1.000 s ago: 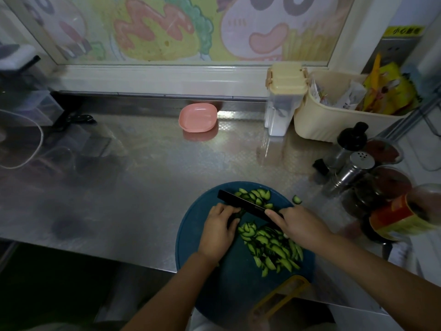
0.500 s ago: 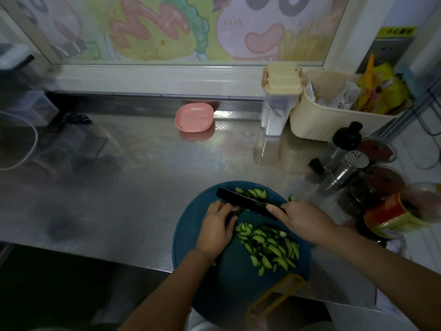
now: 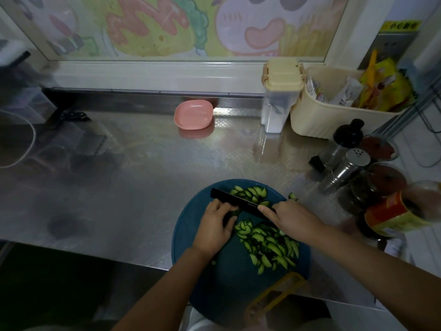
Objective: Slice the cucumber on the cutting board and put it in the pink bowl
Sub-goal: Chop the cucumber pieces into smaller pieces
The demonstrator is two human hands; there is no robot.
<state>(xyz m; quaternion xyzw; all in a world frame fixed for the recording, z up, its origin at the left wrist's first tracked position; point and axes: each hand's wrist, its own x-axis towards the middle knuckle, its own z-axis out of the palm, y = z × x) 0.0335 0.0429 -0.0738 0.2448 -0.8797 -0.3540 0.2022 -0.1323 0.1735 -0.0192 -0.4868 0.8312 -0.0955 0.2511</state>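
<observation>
A round dark blue cutting board [image 3: 195, 235] lies at the counter's front edge. On it my right hand [image 3: 293, 220] grips a black knife [image 3: 235, 201], its blade lying across the board. My left hand [image 3: 214, 225] curls its fingers over a small uncut piece of cucumber [image 3: 235, 212] right beside the blade. A heap of cucumber slices [image 3: 269, 244] lies in front of the knife, and a smaller heap of slices [image 3: 250, 193] behind it. One stray slice [image 3: 292, 195] sits at the board's right rim. The empty pink bowl [image 3: 193, 114] stands far back by the wall.
A clear container with a cream lid [image 3: 280, 91] and a cream basket [image 3: 334, 115] of packets stand back right. Shakers [image 3: 343, 168] and jars [image 3: 391, 211] crowd the right side. A yellow-handled tool [image 3: 274, 297] lies at the board's near edge. The steel counter [image 3: 119, 175] stretches left.
Both hands and the knife stay at the same spot on the board. The camera view has shifted slightly; the small piece under my left hand has grown shorter.
</observation>
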